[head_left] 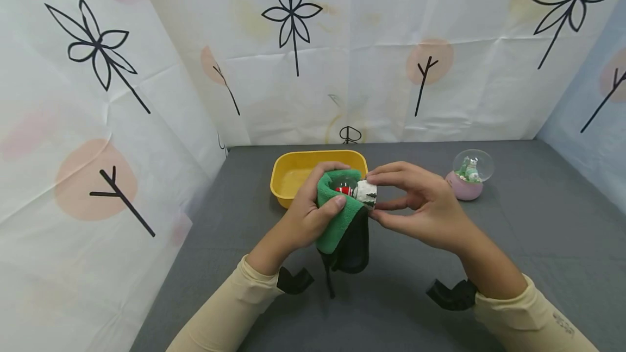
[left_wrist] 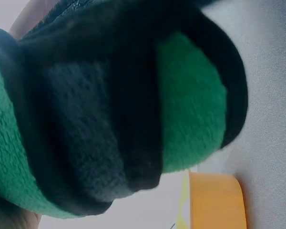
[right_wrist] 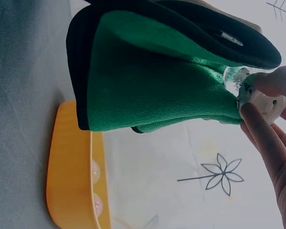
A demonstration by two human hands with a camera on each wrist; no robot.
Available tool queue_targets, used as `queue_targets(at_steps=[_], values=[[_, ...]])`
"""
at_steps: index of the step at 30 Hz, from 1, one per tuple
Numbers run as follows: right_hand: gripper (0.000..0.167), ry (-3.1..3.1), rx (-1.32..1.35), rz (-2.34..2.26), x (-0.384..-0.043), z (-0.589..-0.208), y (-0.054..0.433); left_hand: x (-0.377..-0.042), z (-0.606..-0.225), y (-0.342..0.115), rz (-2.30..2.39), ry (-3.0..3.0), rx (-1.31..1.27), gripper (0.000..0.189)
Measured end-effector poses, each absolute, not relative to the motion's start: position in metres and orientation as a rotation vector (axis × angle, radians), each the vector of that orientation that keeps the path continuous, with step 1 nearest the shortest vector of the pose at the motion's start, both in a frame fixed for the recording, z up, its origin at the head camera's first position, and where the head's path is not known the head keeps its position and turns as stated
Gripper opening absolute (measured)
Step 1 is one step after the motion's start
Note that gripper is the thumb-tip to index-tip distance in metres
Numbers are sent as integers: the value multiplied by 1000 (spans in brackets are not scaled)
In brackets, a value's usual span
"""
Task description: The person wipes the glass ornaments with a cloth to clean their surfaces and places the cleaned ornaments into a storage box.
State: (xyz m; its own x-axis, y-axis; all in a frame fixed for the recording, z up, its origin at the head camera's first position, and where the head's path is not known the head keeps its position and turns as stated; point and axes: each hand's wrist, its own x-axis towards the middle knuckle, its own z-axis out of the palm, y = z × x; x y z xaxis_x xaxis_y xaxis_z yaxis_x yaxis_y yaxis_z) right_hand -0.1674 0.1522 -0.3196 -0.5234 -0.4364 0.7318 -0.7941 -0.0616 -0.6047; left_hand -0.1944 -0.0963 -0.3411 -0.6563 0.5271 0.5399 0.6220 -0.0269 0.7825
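A small snow globe (head_left: 365, 193) with a white base and a red-and-white figure inside lies sideways above the table. Its glass dome is partly wrapped in a green cloth (head_left: 337, 232) with black edging. My left hand (head_left: 313, 208) grips the cloth around the dome, thumb pressed on the front fold. From the other side, my right hand (head_left: 423, 202) pinches the white base between thumb and fingers. In the right wrist view, the base (right_wrist: 264, 105) sits between the fingertips, and the clear dome enters the cloth (right_wrist: 152, 71). Dark and green cloth layers (left_wrist: 190, 105) fill the left wrist view.
Behind the hands, a yellow basin (head_left: 281, 181) stands on the grey table (head_left: 513, 243). Two clear rounded things (right_wrist: 96, 202) show at its rim. A second snow globe with a pink base (head_left: 464, 186) stands at the right. Patterned white sheets (head_left: 371, 91) enclose the table.
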Motion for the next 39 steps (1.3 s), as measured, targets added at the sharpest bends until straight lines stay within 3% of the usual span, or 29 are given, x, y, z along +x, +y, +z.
queue_targets(at_steps=[5, 11, 19, 25, 31, 35, 39], values=[[66, -1972, 1268, 1541, -163, -317, 153, -195, -341, -93, -1862, -2111, -1283, 62], [65, -1973, 1275, 1447, -165, -319, 154, -194, -340, -94, -1851, -2147, -1254, 47], [60, -2113, 1158, 1449, -166, -320, 155, -192, -338, -96, -1833, -2156, -1207, 43], [71, -2154, 1101, 1699, -166, -323, 150, -189, -337, -95, -1750, -2141, -1155, 49], [62, -2218, 1107, 1847, -168, -322, 149, -189, -338, -94, -1714, -2139, -1135, 51], [55, -2277, 1082, 1774, -168, -321, 150, -191, -339, -94, -1716, -2141, -1129, 50], [61, -2292, 1077, 1585, -168, -323, 151, -192, -337, -96, -1738, -2134, -1098, 49]])
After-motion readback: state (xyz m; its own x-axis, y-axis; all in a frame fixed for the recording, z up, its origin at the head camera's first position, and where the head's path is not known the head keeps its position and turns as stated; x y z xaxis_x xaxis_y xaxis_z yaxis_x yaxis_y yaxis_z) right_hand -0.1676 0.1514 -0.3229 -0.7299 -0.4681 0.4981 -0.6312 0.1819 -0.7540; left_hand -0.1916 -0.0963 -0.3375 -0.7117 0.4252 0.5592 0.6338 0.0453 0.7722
